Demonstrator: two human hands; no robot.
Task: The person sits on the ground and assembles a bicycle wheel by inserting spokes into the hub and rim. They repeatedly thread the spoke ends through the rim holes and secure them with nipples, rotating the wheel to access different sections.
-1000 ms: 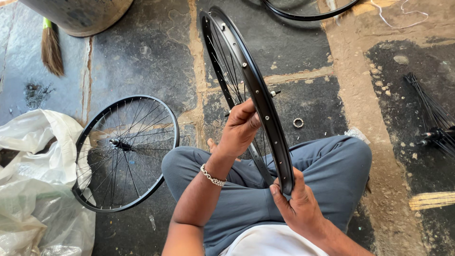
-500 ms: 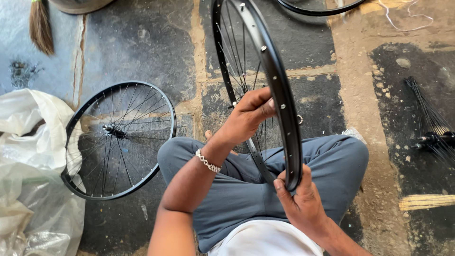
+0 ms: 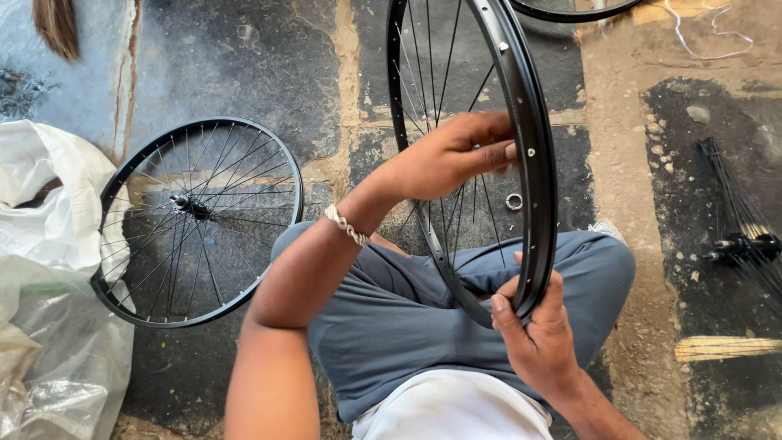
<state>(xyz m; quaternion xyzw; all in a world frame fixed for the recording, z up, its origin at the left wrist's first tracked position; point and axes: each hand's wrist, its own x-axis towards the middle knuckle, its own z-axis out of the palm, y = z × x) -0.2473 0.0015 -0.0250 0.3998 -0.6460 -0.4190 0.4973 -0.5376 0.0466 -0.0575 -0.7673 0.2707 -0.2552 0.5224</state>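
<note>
Black and round, the wheel rim (image 3: 533, 163) stood upright on the person's lap. The right hand (image 3: 538, 342) gripped its low edge to steady it. The left hand (image 3: 456, 155) had its fingers pinched among the spokes (image 3: 432, 81). Another wheel (image 3: 195, 220) lay flat on the floor by the left knee.

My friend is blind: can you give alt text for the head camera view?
A seated person holds a black spoked wheel rim upright over their lap, left hand at the spokes, right hand gripping its lower edge. A finished wheel lies on the stone floor.

I sit on a cracked stone floor (image 3: 244, 65); a spoked wheel (image 3: 198, 220), white plastic bag (image 3: 49, 269), small ring (image 3: 514, 201) and spoke bundle (image 3: 737, 220) lie on it.
</note>
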